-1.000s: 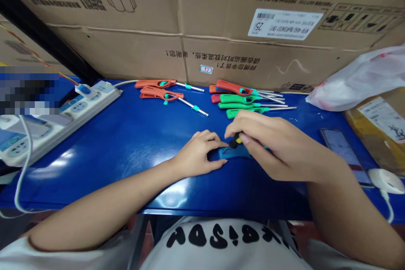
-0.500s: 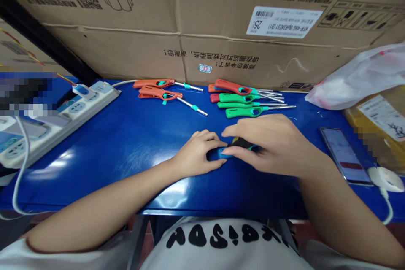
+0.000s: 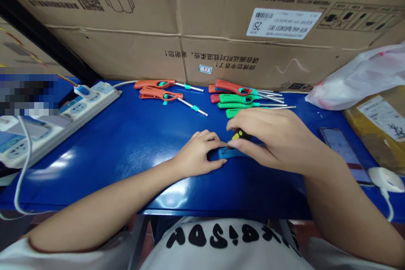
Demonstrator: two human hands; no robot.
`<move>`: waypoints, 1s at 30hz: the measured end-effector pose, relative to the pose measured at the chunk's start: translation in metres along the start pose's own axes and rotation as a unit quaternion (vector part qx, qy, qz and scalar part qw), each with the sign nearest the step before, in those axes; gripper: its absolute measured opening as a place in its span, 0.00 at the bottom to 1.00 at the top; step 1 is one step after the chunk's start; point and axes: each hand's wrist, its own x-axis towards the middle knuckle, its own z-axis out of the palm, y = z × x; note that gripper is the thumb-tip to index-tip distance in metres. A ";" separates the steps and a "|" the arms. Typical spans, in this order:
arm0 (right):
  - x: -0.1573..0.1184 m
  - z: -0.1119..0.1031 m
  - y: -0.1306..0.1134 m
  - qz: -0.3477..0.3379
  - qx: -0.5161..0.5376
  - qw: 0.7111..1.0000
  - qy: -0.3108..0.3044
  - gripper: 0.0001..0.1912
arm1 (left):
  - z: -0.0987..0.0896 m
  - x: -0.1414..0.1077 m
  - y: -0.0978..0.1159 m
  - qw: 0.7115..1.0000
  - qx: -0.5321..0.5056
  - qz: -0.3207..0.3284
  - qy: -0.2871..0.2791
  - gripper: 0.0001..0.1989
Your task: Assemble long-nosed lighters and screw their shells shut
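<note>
My left hand (image 3: 199, 154) rests on the table and pinches the end of a blue lighter (image 3: 232, 152) between thumb and index finger. The lighter lies flat; its far part is hidden beneath my right hand. My right hand (image 3: 272, 141) is closed around a screwdriver (image 3: 239, 134) with a short black and yellow handle, tilted over the blue lighter. Whether its tip touches the lighter I cannot tell. Just beyond my right hand lie green lighters (image 3: 236, 98) and red ones (image 3: 230, 86), their metal tubes pointing right. Orange lighters (image 3: 160, 93) lie farther left.
A large cardboard box (image 3: 126, 50) walls off the back of the blue table (image 3: 126, 135). At left is a white power strip (image 3: 79, 109) with cables. On the right are a phone (image 3: 343, 152), a white charger (image 3: 384, 178), a plastic bag (image 3: 357, 76) and a brown parcel (image 3: 373, 122).
My right hand has lifted slightly and tilted, raising the screwdriver handle so that more of the blue lighter shows. The left hand has stayed in place.
</note>
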 end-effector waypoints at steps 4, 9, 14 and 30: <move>0.001 -0.010 -0.006 0.029 0.026 0.998 -0.048 0.15 | 0.001 -0.001 -0.002 1.000 0.008 0.001 0.002 0.17; 0.009 -0.013 -0.008 0.030 -0.030 0.996 -0.076 0.12 | 0.003 -0.001 -0.004 1.000 0.017 0.008 0.008 0.14; 0.007 0.001 -0.009 0.041 -0.050 0.998 -0.006 0.16 | 0.001 0.000 -0.002 1.000 0.017 0.001 -0.001 0.15; -0.005 0.007 -0.007 0.001 0.042 0.999 0.003 0.25 | -0.001 0.000 0.001 1.000 0.014 -0.004 -0.008 0.15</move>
